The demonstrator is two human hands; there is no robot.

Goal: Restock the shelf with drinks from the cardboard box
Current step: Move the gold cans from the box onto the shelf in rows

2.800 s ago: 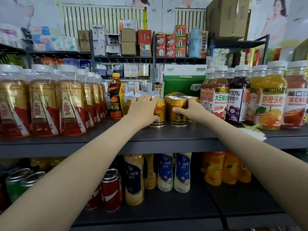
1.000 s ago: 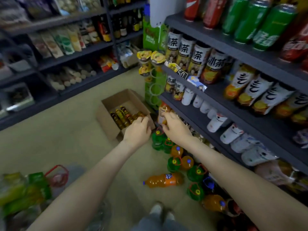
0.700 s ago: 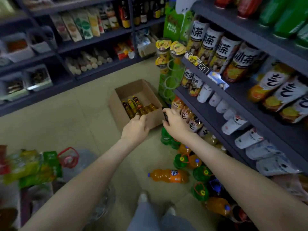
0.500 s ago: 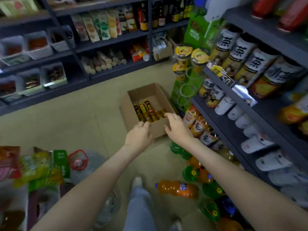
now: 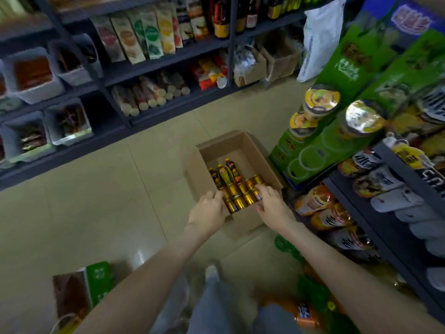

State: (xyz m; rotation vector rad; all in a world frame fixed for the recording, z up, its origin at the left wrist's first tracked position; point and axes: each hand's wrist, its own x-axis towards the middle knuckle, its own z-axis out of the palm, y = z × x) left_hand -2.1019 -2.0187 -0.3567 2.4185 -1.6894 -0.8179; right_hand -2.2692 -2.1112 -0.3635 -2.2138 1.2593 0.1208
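The cardboard box [image 5: 250, 150] sits open on the tiled floor [image 5: 108, 201], just beside the bottom of the drinks shelf [image 5: 395, 213] on the right. Its far half shows a bare bottom. Its near half holds a row of small gold cans [image 5: 240, 196] lying side by side, with three dark bottles with yellow caps [image 5: 225, 174] just behind them.

The left hand [image 5: 208, 210] is at the left end of the can row and the right hand [image 5: 271, 203] at the right end, so the cans lie between them. The fingers of both hands are bent, with their tips on the outermost cans. I cannot tell whether they actually grasp a can or only touch it.

Half a second ago both hands hovered over the near wall of the box; now they are down inside it, on the cans.

The box's right wall is close to a green display stand [image 5: 313, 150]. An orange soda bottle [image 5: 301, 314] lies on the floor near the person's white shoe [image 5: 212, 273]. To the left of the box the floor is open as far as the far shelving [image 5: 149, 66].
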